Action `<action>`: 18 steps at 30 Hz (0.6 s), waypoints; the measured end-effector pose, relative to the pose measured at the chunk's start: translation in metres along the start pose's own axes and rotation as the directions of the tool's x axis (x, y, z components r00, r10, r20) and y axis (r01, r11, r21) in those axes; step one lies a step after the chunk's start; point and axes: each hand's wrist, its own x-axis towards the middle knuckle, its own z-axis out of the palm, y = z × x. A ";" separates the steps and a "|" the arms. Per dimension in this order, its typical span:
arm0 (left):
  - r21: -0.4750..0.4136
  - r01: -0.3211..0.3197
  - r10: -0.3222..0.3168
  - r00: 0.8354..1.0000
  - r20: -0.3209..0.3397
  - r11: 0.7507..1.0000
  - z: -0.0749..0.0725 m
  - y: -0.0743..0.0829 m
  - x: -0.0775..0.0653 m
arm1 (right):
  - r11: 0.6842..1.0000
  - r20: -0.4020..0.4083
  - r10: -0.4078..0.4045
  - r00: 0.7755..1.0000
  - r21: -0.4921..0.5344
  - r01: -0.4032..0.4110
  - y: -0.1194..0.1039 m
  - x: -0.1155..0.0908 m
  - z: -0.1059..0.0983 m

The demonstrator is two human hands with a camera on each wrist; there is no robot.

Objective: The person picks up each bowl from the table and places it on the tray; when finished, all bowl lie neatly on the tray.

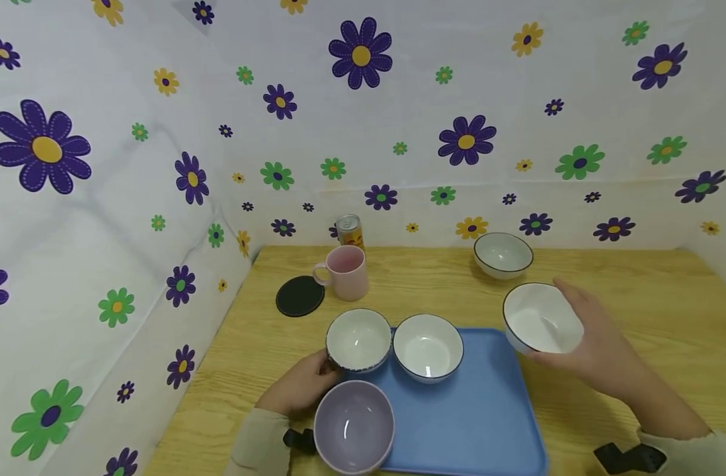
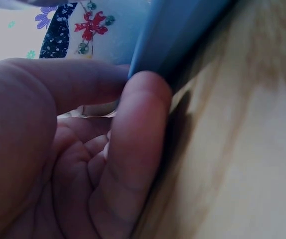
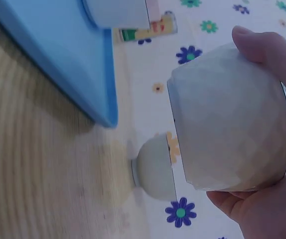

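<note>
- Fingers and thumb of the right hand: clamped on opposite sides of a white bowl, held up near the far right corner of the blue tray.
- Left hand: fingertips hidden in the head view; the left wrist view shows finger and thumb pinching the tray's edge, low beside the wooden table.
- Held bowl: faceted outer wall seen from the right wrist; interior and dark rim, from the head.
- Right forearm: slants in from lower right.
- Left forearm: enters beside the purple bowl.
</note>
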 end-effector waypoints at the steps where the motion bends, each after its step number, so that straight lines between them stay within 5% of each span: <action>1: 0.000 0.003 -0.003 1.000 -0.002 1.000 0.000 0.001 0.000 | 1.000 0.007 -0.016 1.000 0.002 0.016 -0.004 -0.003 0.002; 10: -0.016 0.022 -0.022 1.000 0.002 1.000 -0.001 0.002 -0.002 | 0.998 0.143 -0.066 0.988 0.026 0.062 -0.031 -0.033 0.020; 18: 0.008 0.008 -0.008 1.000 0.001 1.000 -0.002 0.002 -0.001 | 0.985 0.252 -0.162 0.954 0.106 0.139 -0.038 -0.047 0.040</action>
